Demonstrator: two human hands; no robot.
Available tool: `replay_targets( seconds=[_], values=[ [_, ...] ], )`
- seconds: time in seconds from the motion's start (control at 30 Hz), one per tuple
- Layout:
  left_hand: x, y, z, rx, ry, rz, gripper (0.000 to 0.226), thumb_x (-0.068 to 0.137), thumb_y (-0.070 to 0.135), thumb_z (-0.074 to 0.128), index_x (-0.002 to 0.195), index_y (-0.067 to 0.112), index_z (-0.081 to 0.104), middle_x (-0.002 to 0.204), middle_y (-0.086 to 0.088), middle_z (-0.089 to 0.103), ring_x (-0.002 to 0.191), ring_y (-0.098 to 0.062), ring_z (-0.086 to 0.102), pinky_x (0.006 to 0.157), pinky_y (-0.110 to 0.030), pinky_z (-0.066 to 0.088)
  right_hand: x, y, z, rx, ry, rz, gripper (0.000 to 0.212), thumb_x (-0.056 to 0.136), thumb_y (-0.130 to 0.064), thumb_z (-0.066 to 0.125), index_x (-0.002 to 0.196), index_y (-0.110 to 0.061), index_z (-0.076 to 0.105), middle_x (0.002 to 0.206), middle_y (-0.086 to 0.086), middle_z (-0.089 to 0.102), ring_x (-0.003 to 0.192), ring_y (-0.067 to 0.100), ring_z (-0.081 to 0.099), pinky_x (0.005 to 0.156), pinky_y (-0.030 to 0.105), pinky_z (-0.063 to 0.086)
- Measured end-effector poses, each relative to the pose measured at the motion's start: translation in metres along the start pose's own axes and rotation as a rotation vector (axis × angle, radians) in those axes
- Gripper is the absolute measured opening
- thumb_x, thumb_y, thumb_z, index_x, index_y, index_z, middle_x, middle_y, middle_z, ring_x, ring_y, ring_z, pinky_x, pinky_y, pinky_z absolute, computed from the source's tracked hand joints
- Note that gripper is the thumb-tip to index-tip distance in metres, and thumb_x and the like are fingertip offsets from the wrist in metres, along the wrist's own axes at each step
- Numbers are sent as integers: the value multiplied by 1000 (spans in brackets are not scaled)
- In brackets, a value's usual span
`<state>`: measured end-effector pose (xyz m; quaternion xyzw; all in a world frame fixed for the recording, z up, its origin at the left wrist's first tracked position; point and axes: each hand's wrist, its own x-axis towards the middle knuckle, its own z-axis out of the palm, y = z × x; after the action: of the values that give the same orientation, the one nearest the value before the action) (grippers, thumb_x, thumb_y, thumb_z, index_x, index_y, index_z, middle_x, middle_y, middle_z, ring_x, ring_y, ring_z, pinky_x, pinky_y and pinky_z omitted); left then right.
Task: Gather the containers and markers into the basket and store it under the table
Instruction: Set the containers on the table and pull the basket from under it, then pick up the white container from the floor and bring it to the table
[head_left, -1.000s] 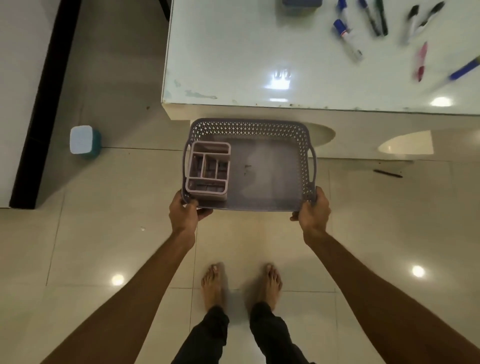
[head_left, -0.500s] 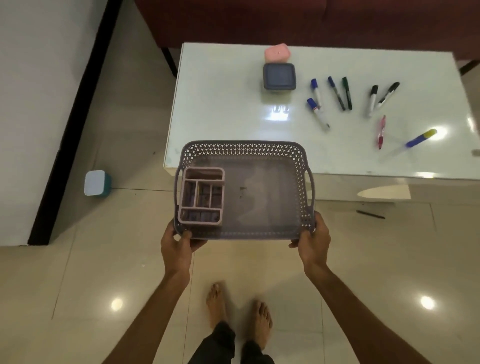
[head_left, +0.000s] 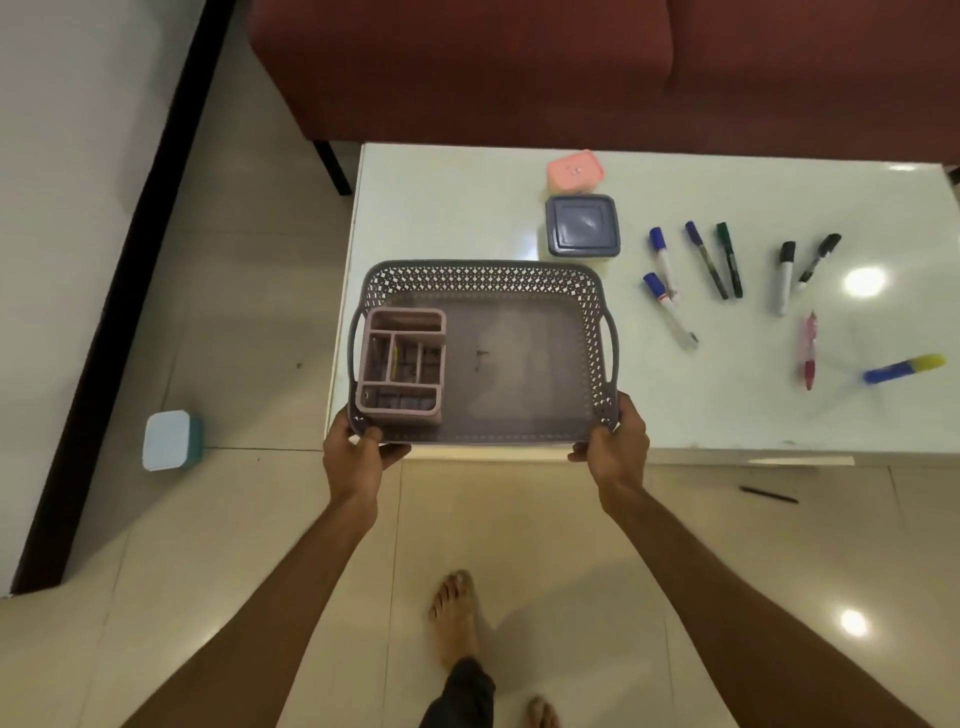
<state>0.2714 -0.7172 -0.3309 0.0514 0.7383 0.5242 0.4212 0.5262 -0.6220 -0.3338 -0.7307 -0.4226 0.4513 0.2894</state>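
Note:
I hold a grey perforated basket (head_left: 592, 312) over the near left part of the white table (head_left: 467, 208). My left hand (head_left: 358, 452) grips its near left corner and my right hand (head_left: 615, 441) its near right corner. A pink divided organizer (head_left: 402, 364) stands in the basket's left side. On the table behind the basket sit a grey lidded container (head_left: 582, 226) and a pink lidded container (head_left: 575, 169). To the right lie several markers, among them blue-capped (head_left: 662, 260), green (head_left: 728, 257), black-capped (head_left: 785, 275), a pink pen (head_left: 809, 351) and a blue-yellow one (head_left: 904, 368).
A dark red sofa (head_left: 571, 67) stands behind the table. A light blue lidded container (head_left: 169, 439) rests on the tiled floor by the left wall. A thin black pen (head_left: 769, 494) lies on the floor under the table's near edge. My bare feet are below.
The basket has come up from floor level in front of the table to over the table's near left part, both hands still gripping it. More of the table and the sofa has come into view.

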Motion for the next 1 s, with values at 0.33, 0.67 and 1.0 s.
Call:
replay_targets(
  seconds=[0.33,0.67,1.0],
  values=[
    [65,36,4,92,-18,-7,41,96,-7,49,132,13,52,128,-8,57,110,-33,65,78,-43,63,33,-20,51,14,-26,43,25,99,-18,59,123,-11,57,111,9,67,84,39,72,50,20,55],
    [34,40,-9,141,-12,-68,44,100,15,56,142,19,44,130,-9,56,86,-33,73,77,-46,62,11,-20,36,-106,98,31,48,87,-47,64,130,-31,49,123,-2,58,102,33,66,88,57,55],
    [-44,17,-55,51,23,-90,41,100,14,55,140,19,47,119,-4,59,90,-33,70,76,-39,60,-90,-18,21,-223,45,-231,31,97,-25,59,126,-17,52,120,4,52,79,22,62,73,36,51]
  ],
)
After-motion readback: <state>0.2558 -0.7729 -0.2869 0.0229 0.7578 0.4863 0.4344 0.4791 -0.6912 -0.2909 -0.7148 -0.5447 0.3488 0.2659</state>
